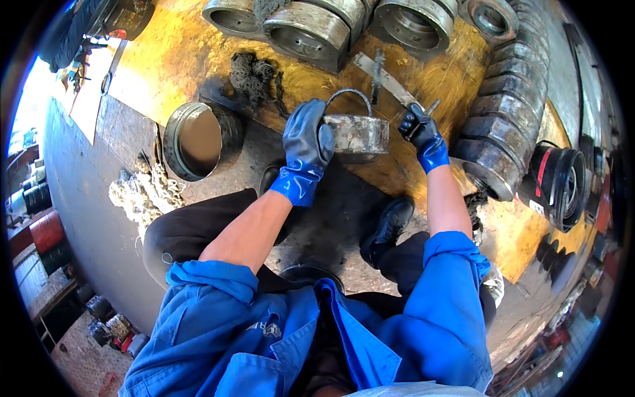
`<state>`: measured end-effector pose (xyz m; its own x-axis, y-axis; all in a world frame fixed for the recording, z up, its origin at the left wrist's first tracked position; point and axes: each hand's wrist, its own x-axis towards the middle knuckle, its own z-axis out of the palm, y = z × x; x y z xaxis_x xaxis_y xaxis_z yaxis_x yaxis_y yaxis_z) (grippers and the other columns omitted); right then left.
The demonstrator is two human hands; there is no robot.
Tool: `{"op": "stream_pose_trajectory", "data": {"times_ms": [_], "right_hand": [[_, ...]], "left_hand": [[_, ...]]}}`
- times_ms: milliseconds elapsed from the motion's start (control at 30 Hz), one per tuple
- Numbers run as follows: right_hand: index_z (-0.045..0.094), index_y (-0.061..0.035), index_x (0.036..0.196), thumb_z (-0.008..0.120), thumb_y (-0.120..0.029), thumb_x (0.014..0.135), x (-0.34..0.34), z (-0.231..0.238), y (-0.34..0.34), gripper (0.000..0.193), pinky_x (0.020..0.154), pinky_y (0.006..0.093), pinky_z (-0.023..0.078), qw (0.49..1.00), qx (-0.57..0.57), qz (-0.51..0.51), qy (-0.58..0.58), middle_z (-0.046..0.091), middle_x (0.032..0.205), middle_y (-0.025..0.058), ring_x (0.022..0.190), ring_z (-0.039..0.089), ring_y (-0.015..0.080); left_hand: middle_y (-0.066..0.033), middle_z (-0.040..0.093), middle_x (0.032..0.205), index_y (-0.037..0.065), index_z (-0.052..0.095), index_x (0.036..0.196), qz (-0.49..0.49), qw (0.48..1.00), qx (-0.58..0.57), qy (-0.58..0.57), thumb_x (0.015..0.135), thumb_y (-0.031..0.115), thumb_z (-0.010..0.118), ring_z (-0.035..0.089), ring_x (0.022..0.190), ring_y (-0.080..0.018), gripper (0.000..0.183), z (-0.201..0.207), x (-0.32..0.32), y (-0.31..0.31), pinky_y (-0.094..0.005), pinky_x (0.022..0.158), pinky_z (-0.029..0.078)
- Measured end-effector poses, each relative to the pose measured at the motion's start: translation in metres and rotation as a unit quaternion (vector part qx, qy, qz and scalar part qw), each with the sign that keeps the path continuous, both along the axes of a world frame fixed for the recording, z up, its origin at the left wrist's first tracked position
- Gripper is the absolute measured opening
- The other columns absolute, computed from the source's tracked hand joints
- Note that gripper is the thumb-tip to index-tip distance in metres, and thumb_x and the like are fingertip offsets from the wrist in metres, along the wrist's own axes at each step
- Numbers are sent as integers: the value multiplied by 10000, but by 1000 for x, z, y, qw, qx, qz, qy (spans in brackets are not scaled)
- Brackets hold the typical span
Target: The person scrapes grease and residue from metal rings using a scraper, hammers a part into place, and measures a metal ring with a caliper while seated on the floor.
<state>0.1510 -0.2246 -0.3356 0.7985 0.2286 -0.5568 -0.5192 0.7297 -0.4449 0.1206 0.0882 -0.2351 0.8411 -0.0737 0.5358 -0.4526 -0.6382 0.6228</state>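
Observation:
My left hand (308, 142), in a blue and black rubber glove, is closed against the left side of a short, scuffed metal cylinder (360, 135). A thin curved loop, like a wire handle, rises above that piece. To its right, my right hand (420, 132), gloved alike, has its fingers curled round a thin rod (433, 106) whose end sticks out. A long flat metal strip (387, 79) runs from upper left to my right fingers; whether they hold it too, I cannot tell. A dark, bristly thin piece (378, 74) crosses the strip.
Thick metal rings (307, 33) stand at the far side, and a long row of them (506, 99) runs down the right. An open tin of brown liquid (200, 142) is on the left, near pale rags (149, 192). Dark rags (251, 76) lie ahead; a black bucket (562, 185) is far right.

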Motion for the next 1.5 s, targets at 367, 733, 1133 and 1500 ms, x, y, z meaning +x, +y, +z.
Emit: {"op": "stream_pose_trajectory", "data": {"times_ms": [367,733,1133,1500], "right_hand": [[572,-134,926,606,-231,907,-25,105,-32,104,533,324,405,993,-84,-55,-56,499,633,2,569,480,168],[555,-125,837,563,-198,934,-112,262,-73,122,562,318,420,969,-181,-152,-75,498,640,8,561,466,155],[589,-139,1002,548,-192,928,-186,289,-99,100,596,350,417,971,-131,-140,-142,530,734,15,630,495,184],[571,-119,1048,519,-194,946,-172,263,-82,137,615,351,417,970,-100,-143,-170,542,749,8,641,501,163]], "left_hand": [[-203,631,1049,33,619,1051,26,1000,3,9,811,213,578,587,995,-395,303,2,-2,8,-457,924,445],[-151,673,975,-22,607,1124,82,700,-413,576,900,414,514,623,832,-245,499,-25,27,27,-364,777,460],[-144,662,1004,47,624,1052,-9,605,-479,636,948,387,418,571,912,-237,411,6,-22,36,-310,891,396],[-165,631,1121,64,575,1189,-84,685,-251,679,959,229,390,561,1026,-252,339,-15,-57,48,-337,922,390]]}}
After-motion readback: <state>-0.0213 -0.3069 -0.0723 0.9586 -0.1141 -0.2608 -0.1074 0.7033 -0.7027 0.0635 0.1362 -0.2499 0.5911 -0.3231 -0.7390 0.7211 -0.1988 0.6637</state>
